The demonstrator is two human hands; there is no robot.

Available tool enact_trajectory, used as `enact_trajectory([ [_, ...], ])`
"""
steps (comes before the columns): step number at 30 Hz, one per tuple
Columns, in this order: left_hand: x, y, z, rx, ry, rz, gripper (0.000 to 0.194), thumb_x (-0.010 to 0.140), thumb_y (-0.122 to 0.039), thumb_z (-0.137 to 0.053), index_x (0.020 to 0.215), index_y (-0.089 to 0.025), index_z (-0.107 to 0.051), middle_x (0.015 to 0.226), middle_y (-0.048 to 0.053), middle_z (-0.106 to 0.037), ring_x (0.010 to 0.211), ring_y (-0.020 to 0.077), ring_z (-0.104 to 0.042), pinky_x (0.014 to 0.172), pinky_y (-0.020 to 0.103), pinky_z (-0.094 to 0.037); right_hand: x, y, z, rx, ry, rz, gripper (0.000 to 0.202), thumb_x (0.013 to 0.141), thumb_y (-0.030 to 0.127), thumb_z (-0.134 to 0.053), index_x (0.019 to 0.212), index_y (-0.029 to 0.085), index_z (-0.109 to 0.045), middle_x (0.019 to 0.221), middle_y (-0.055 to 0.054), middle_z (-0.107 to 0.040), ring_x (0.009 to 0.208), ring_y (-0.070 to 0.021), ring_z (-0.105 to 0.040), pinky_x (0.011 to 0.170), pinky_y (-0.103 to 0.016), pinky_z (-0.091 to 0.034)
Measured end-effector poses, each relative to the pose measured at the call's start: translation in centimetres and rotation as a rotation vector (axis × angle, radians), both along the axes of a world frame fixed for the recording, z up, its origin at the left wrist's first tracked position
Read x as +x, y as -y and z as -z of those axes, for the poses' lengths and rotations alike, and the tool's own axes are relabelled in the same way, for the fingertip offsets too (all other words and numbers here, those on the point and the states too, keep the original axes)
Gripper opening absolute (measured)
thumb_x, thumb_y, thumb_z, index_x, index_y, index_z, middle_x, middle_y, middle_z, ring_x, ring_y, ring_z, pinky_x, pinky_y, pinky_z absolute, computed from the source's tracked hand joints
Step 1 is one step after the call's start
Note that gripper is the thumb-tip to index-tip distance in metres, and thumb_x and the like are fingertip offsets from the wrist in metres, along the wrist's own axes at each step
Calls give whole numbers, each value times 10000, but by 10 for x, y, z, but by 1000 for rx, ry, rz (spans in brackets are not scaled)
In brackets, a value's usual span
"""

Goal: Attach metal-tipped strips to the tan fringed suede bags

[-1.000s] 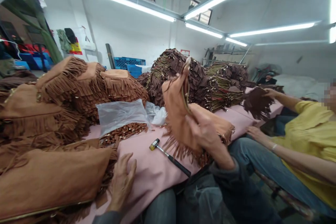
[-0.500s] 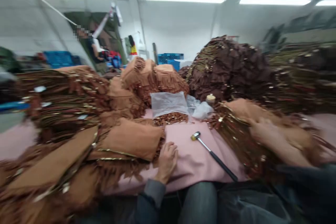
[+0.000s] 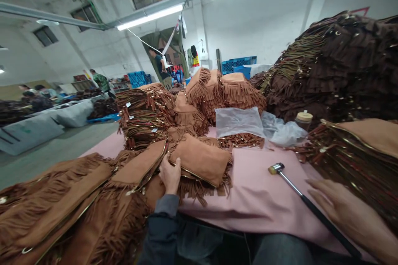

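My left hand (image 3: 170,176) is at the near left corner of a tan fringed bag (image 3: 202,159) with a gold zip, its thumb and fingers closed on the edge. Another tan fringed bag (image 3: 139,165) lies against it on the left. My right hand (image 3: 345,209), slightly blurred, has its fingers stretched out and holds nothing. It is just right of a small hammer (image 3: 292,184) with a yellowish head and black handle, which lies on the pink cloth (image 3: 255,182).
More fringed bags (image 3: 56,190) spread at the left, with a tall stack (image 3: 146,116) behind. A clear plastic bag (image 3: 239,122) of brown tassels and a lidded jar (image 3: 304,120) stand ahead. Dark bags (image 3: 338,70) pile up at the right. People work in the background.
The view has turned left. My left hand has moved from the pink cloth to the tan bag's left edge. My right hand has come off the right-hand stack towards the hammer.
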State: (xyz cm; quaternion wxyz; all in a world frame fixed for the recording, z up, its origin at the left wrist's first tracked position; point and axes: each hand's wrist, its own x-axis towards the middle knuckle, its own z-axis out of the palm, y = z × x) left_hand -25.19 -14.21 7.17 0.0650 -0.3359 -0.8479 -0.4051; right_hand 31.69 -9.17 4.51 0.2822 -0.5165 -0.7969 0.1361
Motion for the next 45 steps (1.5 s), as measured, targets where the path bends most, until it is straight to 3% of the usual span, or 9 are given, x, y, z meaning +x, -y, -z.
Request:
enact_trajectory([
  [6, 6, -23, -13, 426, 336, 176, 728, 756, -413, -732, 1371, -132, -461, 949, 65, -644, 820, 177, -632, 816, 342, -524, -130, 43, 14, -319, -188, -250, 389, 911, 481, -505, 1229, 324, -665, 1153, -129, -664, 1088, -276, -616, 980, -436, -489],
  [10, 50, -24, -21, 476, 561, 357, 800, 703, -425, -796, 1382, -150, -474, 732, -30, -585, 591, 101, -546, 563, 199, -457, -196, 67, 21, -858, -644, -329, 500, 915, 566, -530, 1250, 201, -598, 1060, -123, -675, 914, -231, -653, 767, -351, -537],
  [17, 128, 37, 0, 403, 603, 353, 674, 737, -484, -784, 1305, -184, -577, 682, -29, -583, 527, 102, -520, 476, 184, -446, -275, 65, 36, -1450, -1650, -202, 606, 856, 657, -617, 1142, 127, -551, 1104, -141, -657, 937, -207, -663, 731, -275, -523],
  [24, 168, 104, 38, 261, 675, 388, 648, 688, -603, -784, 1151, -181, -617, 725, -5, -619, 567, 125, -547, 492, 198, -443, -282, 23, -20, -725, -1620, -214, 369, 927, 473, -587, 1205, 231, -560, 1170, -36, -652, 1071, -185, -607, 978, -336, -484],
  [29, 183, 110, 43, -397, 837, 940, 565, 781, -691, -654, 924, -145, -681, 624, 9, -581, 536, 147, -522, 482, 239, -395, -251, 27, -1, -464, -943, -163, 385, 883, 259, -563, 1262, 193, -583, 1196, -56, -656, 1099, -211, -599, 1002, -350, -463],
  [31, 185, 96, 28, -437, 724, 1003, 508, 858, -658, -580, 861, -160, -681, 632, 7, -577, 574, 154, -539, 534, 250, -418, -241, 38, 23, -418, -742, -80, 426, 880, 224, -519, 1299, 169, -576, 1191, -89, -663, 1092, -236, -611, 994, -373, -467],
  [35, 185, 36, -8, -71, 185, 833, 402, 919, -567, -524, 1057, -220, -671, 1005, 61, -689, 946, 241, -627, 869, 349, -493, -231, 60, 57, -280, -597, -23, 484, 911, 189, -445, 1388, 203, -524, 1200, -91, -667, 1056, -230, -637, 961, -351, -492],
  [39, 195, -27, -27, -223, -261, 875, 450, 883, -568, -569, 1131, -203, -659, 1127, 125, -677, 1119, 324, -577, 994, 450, -429, -229, 70, 65, -119, -489, -26, 576, 901, 127, -405, 1467, 222, -441, 1194, -101, -651, 1027, -219, -635, 894, -322, -518],
  [45, 204, -50, -24, -370, 170, 1158, 360, 843, -544, -642, 945, -199, -670, 868, 40, -678, 829, 226, -631, 755, 309, -463, -222, 73, 57, -46, -327, 26, 468, 916, 132, -398, 1359, 190, -537, 995, -97, -638, 880, -221, -621, 763, -320, -508],
])
